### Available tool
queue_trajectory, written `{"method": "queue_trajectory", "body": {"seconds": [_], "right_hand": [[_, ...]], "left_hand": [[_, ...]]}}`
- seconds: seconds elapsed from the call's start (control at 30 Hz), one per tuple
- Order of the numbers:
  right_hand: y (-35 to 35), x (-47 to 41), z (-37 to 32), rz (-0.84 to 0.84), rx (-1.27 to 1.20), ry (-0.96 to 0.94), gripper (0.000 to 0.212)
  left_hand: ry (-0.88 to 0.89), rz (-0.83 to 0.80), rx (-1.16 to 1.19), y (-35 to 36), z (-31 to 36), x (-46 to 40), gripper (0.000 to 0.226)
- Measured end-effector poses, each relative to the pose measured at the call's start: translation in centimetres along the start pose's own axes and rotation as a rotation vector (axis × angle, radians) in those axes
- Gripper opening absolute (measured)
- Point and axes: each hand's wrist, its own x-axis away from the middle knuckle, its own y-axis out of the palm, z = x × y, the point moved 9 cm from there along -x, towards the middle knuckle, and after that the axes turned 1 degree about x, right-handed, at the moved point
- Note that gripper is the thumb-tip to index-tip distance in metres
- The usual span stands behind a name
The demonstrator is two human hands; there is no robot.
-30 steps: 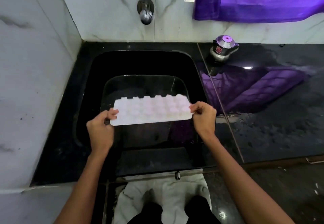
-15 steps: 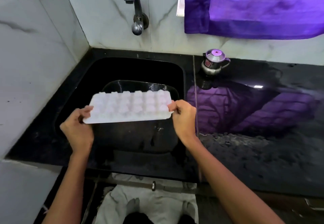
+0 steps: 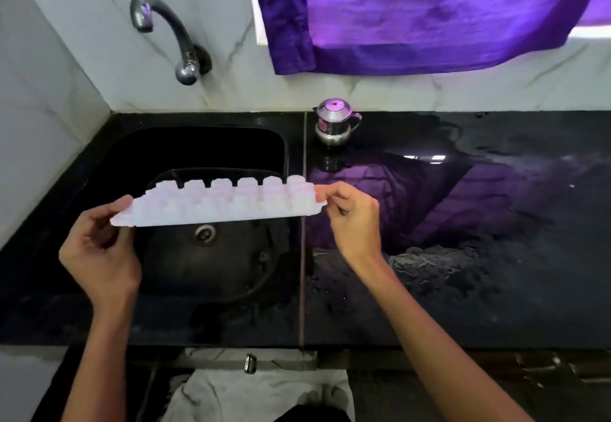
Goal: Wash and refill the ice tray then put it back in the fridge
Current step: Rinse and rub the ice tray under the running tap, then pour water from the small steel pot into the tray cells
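You are standing at one glossy black stone tabletop [image 3: 463, 256], wet in patches and reflecting purple. Above it, one purple cloth curtain [image 3: 413, 15] is hanging against the white marble wall. Set into the tabletop's left part is one black rectangular sink [image 3: 139, 157], with one round metal drain [image 3: 205, 233] showing in its floor. One curved dark metal tap [image 3: 172, 35] is sticking out of the wall above the sink.

You are holding one white plastic ice tray [image 3: 218, 205] in the air over the sink, turned so the bumpy undersides of its cells are facing you; six bumps are showing along its far edge. Its right end is sitting a little higher than its left.

Both of your hands are on it. Your left hand [image 3: 99, 249] is pinching the left end, thumb on top; the grip is closed on the tray. Your right hand [image 3: 353, 220] is pinching the right end between curled fingertips, likewise closed on it.

One small steel pot with a lid [image 3: 335, 122] is standing by the wall, just right of the sink.
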Motion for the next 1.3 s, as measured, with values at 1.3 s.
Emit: {"method": "queue_trajectory", "body": {"seconds": [1.3], "right_hand": [[-17.2, -2.9, 18.6, -0.168, 0.059, 0.705, 0.030]], "left_hand": [[-0.509, -0.641, -0.243, 25.1, -4.3, 12.7, 0.035]]}}
